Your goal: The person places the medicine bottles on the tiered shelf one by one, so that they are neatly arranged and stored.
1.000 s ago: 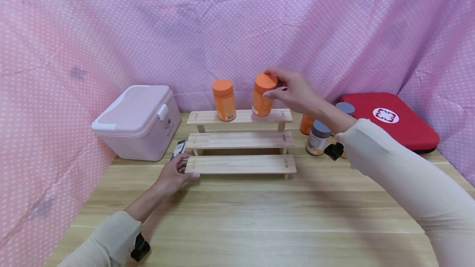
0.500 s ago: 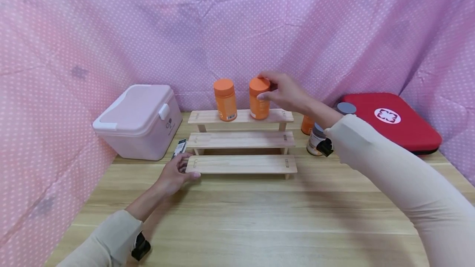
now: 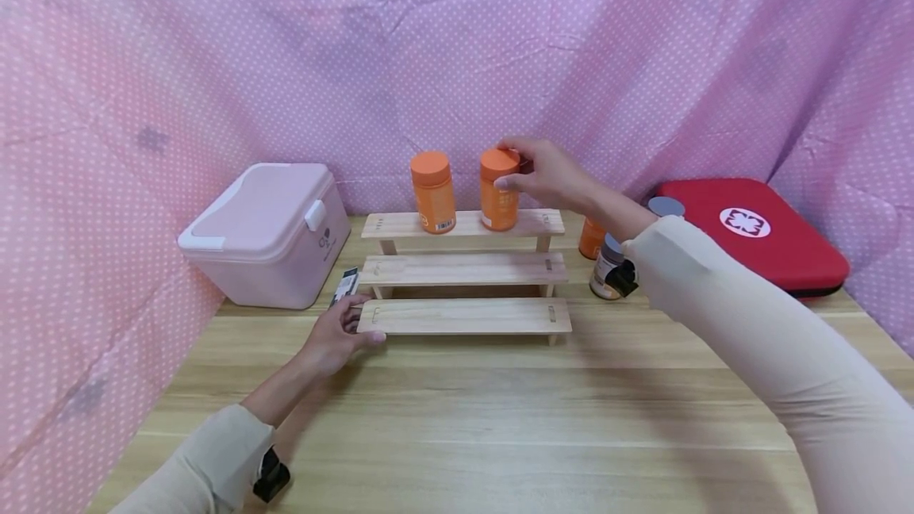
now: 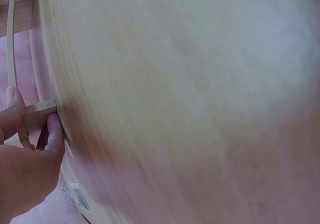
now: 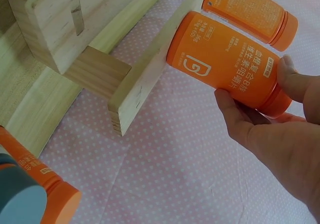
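Observation:
A three-tier wooden rack [image 3: 464, 316] stands on the table. My left hand [image 3: 334, 341] grips the left end of its lowest shelf, thumb at the front edge; in the left wrist view the fingers pinch round a wooden leg [image 4: 42, 113]. On the top shelf, my right hand [image 3: 553, 177] holds an orange bottle [image 3: 497, 201] near its lid. The right wrist view shows this bottle [image 5: 227, 61] with its base at the shelf, thumb and fingers around the lid end. To its left stands a second orange bottle [image 3: 434, 201], upright on the same shelf.
A pale pink lidded box [image 3: 264, 232] stands left of the rack, with a small packet [image 3: 346, 285] beside it. To the right are a grey-lidded jar [image 3: 605, 268], another orange bottle [image 3: 591, 239] and a red first-aid case [image 3: 750, 232]. A pink dotted cloth [image 3: 457, 62] hangs behind.
My right hand has moved slightly left and down with the orange bottle, bringing it nearer the second one; it has stayed still over the last half second. The left hand keeps its place.

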The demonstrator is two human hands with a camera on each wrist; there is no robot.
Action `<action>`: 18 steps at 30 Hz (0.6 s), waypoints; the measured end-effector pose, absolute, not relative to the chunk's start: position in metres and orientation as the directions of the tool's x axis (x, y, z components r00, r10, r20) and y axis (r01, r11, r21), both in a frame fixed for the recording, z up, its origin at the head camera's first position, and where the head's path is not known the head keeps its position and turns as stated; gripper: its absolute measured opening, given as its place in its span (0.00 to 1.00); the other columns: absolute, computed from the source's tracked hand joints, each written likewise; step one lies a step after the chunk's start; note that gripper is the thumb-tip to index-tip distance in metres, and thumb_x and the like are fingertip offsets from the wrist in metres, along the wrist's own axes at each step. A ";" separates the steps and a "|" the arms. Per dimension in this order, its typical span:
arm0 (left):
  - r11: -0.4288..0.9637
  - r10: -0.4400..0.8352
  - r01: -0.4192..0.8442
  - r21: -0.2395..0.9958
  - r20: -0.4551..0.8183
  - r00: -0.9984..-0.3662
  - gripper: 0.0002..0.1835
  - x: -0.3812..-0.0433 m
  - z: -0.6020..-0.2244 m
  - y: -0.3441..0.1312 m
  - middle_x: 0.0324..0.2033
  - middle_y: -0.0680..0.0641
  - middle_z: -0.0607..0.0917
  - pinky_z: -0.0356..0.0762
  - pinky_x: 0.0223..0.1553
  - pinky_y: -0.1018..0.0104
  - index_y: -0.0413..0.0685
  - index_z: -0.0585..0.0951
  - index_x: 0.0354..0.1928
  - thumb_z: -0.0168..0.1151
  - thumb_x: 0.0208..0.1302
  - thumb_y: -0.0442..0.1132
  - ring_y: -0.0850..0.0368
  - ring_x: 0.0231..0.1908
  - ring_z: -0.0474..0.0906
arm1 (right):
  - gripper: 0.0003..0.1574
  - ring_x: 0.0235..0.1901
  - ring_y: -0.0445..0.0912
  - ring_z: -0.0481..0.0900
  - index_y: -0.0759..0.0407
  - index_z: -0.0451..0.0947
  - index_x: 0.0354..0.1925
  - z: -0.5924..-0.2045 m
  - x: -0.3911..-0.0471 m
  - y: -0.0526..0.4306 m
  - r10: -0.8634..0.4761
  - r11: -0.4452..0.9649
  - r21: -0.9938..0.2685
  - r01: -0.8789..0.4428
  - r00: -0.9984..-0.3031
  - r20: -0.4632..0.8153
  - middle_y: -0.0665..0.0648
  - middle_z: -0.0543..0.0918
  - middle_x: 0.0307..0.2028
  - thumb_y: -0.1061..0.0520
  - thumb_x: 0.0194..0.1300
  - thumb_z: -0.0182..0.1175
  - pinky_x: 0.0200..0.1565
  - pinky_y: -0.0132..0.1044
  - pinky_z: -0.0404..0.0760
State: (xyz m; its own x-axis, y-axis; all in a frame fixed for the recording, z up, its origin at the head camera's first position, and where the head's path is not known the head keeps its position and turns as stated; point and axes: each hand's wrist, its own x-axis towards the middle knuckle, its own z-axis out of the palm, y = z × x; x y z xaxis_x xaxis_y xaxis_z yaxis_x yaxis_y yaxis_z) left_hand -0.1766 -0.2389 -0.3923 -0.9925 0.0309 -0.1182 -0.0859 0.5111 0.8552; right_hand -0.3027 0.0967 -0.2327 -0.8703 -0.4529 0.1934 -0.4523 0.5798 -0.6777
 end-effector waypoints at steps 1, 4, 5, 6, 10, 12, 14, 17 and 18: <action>0.509 0.032 -0.085 0.857 -0.118 -0.993 0.34 -0.177 -0.392 -0.239 0.56 0.32 0.77 0.73 0.57 0.53 0.35 0.65 0.63 0.69 0.57 0.32 0.41 0.56 0.74 | 0.28 0.45 0.51 0.74 0.60 0.71 0.60 -0.233 -0.303 0.097 -0.451 0.581 -0.678 -0.450 -0.871 0.192 0.60 0.77 0.48 0.60 0.63 0.65 0.50 0.41 0.74; 0.505 0.034 -0.086 0.859 -0.120 -0.992 0.34 -0.176 -0.392 -0.238 0.56 0.32 0.77 0.74 0.57 0.54 0.35 0.65 0.63 0.69 0.57 0.32 0.42 0.56 0.74 | 0.28 0.45 0.51 0.74 0.59 0.71 0.61 -0.233 -0.302 0.097 -0.447 0.584 -0.680 -0.443 -0.875 0.186 0.60 0.77 0.49 0.59 0.63 0.65 0.50 0.41 0.75; 0.505 0.032 -0.088 0.858 -0.121 -0.992 0.34 -0.176 -0.392 -0.238 0.56 0.32 0.77 0.74 0.57 0.54 0.35 0.65 0.63 0.69 0.56 0.32 0.42 0.56 0.74 | 0.28 0.45 0.51 0.74 0.59 0.71 0.61 -0.233 -0.302 0.097 -0.447 0.584 -0.682 -0.441 -0.875 0.183 0.60 0.77 0.49 0.59 0.63 0.65 0.50 0.41 0.75; 0.507 0.031 -0.091 0.857 -0.123 -0.992 0.34 -0.176 -0.392 -0.238 0.56 0.32 0.77 0.74 0.57 0.53 0.35 0.65 0.63 0.69 0.57 0.32 0.42 0.56 0.74 | 0.28 0.45 0.51 0.74 0.59 0.71 0.61 -0.233 -0.302 0.097 -0.448 0.584 -0.683 -0.439 -0.876 0.180 0.60 0.77 0.49 0.59 0.63 0.65 0.50 0.41 0.75; 0.517 0.024 -0.107 0.849 -0.139 -0.990 0.35 -0.176 -0.391 -0.238 0.57 0.33 0.76 0.72 0.58 0.51 0.37 0.64 0.64 0.69 0.57 0.34 0.41 0.57 0.73 | 0.29 0.46 0.51 0.74 0.59 0.70 0.61 -0.232 -0.302 0.097 -0.452 0.578 -0.690 -0.435 -0.875 0.173 0.60 0.78 0.50 0.59 0.63 0.65 0.51 0.41 0.75; 0.514 0.022 -0.115 0.850 -0.147 -0.989 0.36 -0.176 -0.390 -0.238 0.58 0.33 0.75 0.70 0.60 0.50 0.37 0.64 0.65 0.70 0.57 0.35 0.41 0.58 0.72 | 0.29 0.46 0.51 0.74 0.59 0.70 0.62 -0.232 -0.302 0.098 -0.453 0.576 -0.692 -0.435 -0.875 0.172 0.60 0.78 0.50 0.59 0.63 0.64 0.51 0.41 0.75; 0.512 0.022 -0.116 0.851 -0.148 -0.989 0.36 -0.176 -0.389 -0.237 0.58 0.33 0.75 0.70 0.60 0.50 0.37 0.64 0.65 0.69 0.57 0.35 0.41 0.58 0.72 | 0.30 0.46 0.52 0.74 0.59 0.70 0.62 -0.232 -0.302 0.098 -0.454 0.580 -0.690 -0.433 -0.875 0.168 0.60 0.78 0.50 0.58 0.64 0.64 0.51 0.42 0.74; 0.501 0.022 -0.117 0.858 -0.147 -0.989 0.36 -0.176 -0.389 -0.237 0.59 0.33 0.75 0.70 0.61 0.50 0.37 0.63 0.65 0.69 0.57 0.34 0.41 0.59 0.71 | 0.35 0.49 0.53 0.74 0.60 0.65 0.66 -0.231 -0.303 0.099 -0.457 0.590 -0.686 -0.425 -0.877 0.150 0.61 0.77 0.53 0.56 0.64 0.64 0.54 0.44 0.74; 0.498 0.024 -0.114 0.860 -0.145 -0.989 0.36 -0.176 -0.389 -0.237 0.59 0.33 0.75 0.70 0.60 0.50 0.36 0.63 0.65 0.69 0.57 0.34 0.41 0.59 0.71 | 0.38 0.51 0.53 0.74 0.60 0.63 0.68 -0.231 -0.303 0.099 -0.461 0.596 -0.684 -0.422 -0.877 0.140 0.61 0.76 0.55 0.56 0.64 0.64 0.56 0.44 0.74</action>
State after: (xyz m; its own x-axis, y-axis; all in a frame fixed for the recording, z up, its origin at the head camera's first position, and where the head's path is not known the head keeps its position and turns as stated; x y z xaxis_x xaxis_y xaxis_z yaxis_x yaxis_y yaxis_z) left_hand -0.1760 -0.2367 -0.3892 -0.9891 0.0240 -0.1454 -0.1144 0.4976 0.8598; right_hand -0.3025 0.0994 -0.2310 -0.8766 -0.4605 0.1396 -0.4218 0.5957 -0.6835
